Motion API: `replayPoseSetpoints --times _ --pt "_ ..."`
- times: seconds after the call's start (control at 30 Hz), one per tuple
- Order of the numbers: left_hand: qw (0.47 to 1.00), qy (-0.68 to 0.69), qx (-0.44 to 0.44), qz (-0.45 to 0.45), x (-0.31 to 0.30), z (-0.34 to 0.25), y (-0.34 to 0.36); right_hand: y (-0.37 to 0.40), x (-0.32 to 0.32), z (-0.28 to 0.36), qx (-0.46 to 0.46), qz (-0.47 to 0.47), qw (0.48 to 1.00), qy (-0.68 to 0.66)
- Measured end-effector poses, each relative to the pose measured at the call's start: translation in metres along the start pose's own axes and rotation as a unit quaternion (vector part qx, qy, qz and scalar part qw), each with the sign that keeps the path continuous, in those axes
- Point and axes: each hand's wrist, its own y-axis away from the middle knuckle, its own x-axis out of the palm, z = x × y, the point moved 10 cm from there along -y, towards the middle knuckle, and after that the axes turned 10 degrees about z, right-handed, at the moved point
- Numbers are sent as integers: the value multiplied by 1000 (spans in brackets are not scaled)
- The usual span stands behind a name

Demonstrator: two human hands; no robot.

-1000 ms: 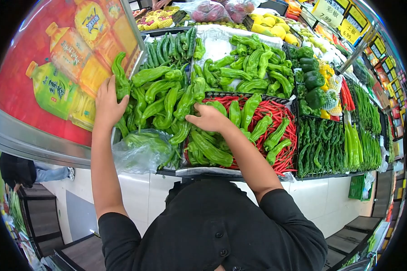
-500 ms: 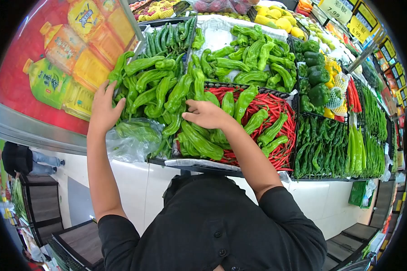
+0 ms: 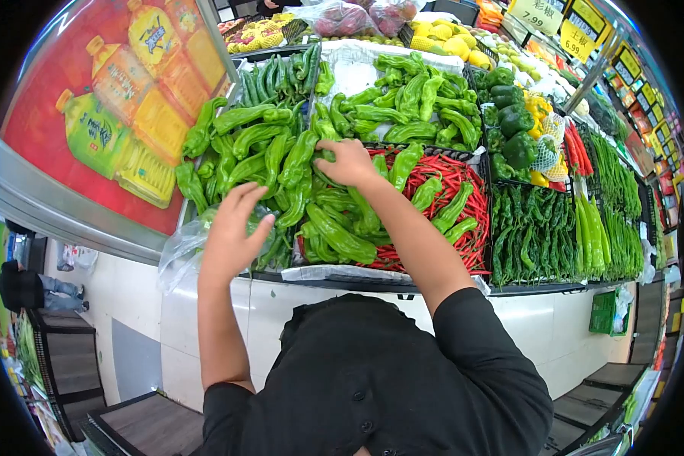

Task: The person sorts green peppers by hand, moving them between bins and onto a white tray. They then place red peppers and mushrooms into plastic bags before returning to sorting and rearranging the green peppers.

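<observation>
My left hand (image 3: 234, 232) hovers with spread fingers over the near edge of a heap of long green peppers (image 3: 254, 142). Beneath and beside it lies a crumpled clear plastic bag (image 3: 184, 254). Nothing shows in that hand. My right hand (image 3: 348, 163) reaches in from the right, its fingers and thumb apart at the right side of the heap, the tips touching or nearly touching a curved green pepper (image 3: 299, 158). Below its wrist, more green peppers (image 3: 342, 234) lie on top of thin red chillies (image 3: 463, 247).
Behind are dark green chillies (image 3: 281, 80) and another green pepper pile (image 3: 410, 99). Green bell peppers (image 3: 519, 150) and dark wrinkled peppers (image 3: 532, 235) fill crates to the right. A metal-framed drinks poster (image 3: 121, 106) borders the left. A person (image 3: 23, 287) stands far left.
My left hand has come off the far-left peppers and moved right and toward me, over the bag. My right hand has shifted slightly away from me. The view has turned a little.
</observation>
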Motion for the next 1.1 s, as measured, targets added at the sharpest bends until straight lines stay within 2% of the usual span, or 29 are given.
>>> replayPoseSetpoints --times 0.13,0.27,0.33,0.47,0.6,0.63,0.67,0.9,1.07,1.1 --pt "999 53 6 7 4 6 17 27 -41 -8 -44 -137 987 -74" --pt "998 51 18 13 2 16 27 98 -94 -22 -102 -288 947 -98" --pt "997 69 27 21 1 14 27 145 -115 -43 -65 -351 932 -65" --pt "993 86 71 37 10 3 20 234 -136 -87 84 -425 900 47" --pt "991 75 105 38 17 -12 11 272 -100 -148 253 -326 898 150" --pt "990 77 112 35 17 -14 7 276 -77 -184 321 -256 901 140" --pt "990 73 115 36 18 -16 3 284 -61 -198 349 -214 906 107" --pt "991 58 117 39 25 -40 -10 309 -61 -198 287 -237 926 61" --pt "993 68 93 24 40 -60 -17 312 -74 -199 177 -270 946 33" --pt "991 76 107 -7 44 -64 -19 314 -77 -196 159 -280 946 34"
